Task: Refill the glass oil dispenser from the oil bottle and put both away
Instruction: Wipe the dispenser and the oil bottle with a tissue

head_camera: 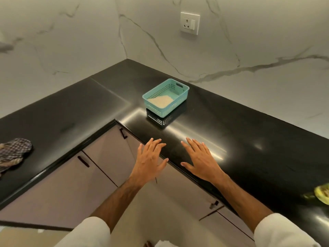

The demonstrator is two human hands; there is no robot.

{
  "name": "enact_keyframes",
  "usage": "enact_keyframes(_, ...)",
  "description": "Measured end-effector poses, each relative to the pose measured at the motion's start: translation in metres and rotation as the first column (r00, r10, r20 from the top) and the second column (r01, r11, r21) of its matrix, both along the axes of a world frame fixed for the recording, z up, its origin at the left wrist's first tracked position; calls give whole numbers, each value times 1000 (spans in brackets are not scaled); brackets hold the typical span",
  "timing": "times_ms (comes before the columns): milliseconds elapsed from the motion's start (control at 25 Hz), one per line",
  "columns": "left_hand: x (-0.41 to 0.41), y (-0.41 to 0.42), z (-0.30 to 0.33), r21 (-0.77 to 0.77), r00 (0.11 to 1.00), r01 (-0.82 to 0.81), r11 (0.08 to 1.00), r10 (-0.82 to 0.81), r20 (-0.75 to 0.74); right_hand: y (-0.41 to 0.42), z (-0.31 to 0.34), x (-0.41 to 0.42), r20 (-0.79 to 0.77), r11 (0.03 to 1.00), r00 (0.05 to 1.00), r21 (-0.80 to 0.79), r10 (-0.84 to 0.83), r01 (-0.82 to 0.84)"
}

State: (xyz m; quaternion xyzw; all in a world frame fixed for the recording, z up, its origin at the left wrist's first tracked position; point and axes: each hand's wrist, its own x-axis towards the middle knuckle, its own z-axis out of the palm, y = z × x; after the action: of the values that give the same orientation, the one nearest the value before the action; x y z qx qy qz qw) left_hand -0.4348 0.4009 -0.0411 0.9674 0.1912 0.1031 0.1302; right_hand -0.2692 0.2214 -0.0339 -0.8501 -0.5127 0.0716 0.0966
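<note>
Neither the glass oil dispenser nor the oil bottle shows in the head view. My left hand (151, 158) is flat with fingers spread at the front edge of the black L-shaped countertop (240, 132), holding nothing. My right hand (200, 160) lies flat on the counter beside it, fingers straight and empty. A teal perforated plastic basket (179, 100) stands on the counter beyond both hands, with a pale folded cloth or paper (160, 101) in its bottom.
A checked cloth (13, 152) lies on the left arm of the counter. A yellow-green object (320, 193) shows at the right edge. Cabinet doors with dark handles (83, 161) run below the counter. A wall socket (189, 23) sits on the marble backsplash.
</note>
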Motion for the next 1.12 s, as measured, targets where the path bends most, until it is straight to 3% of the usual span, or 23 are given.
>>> enact_keyframes(280, 18, 116, 15, -49, 996, 70, 996, -67, 57, 99, 30, -1, -5, 995, 997, 57, -81, 81)
enact_keyframes(480, 67, 175, 26, -83, 994, 88, 993, -82, 78, 154, 42, 47, -33, 985, 990, 97, -137, 140)
enact_keyframes(680, 119, 236, 31, -100, 995, 93, 991, -89, 42, 226, 40, 114, -168, 969, 968, 136, -184, 208)
enact_keyframes(920, 197, 294, 30, -132, 999, 40, 990, -36, 36, 310, 27, 186, -225, 985, 962, 39, -155, 168)
enact_keyframes(1120, 225, 322, 10, -180, 994, 64, 982, -78, -71, 358, 5, 208, -136, 984, 977, -89, -165, 154)
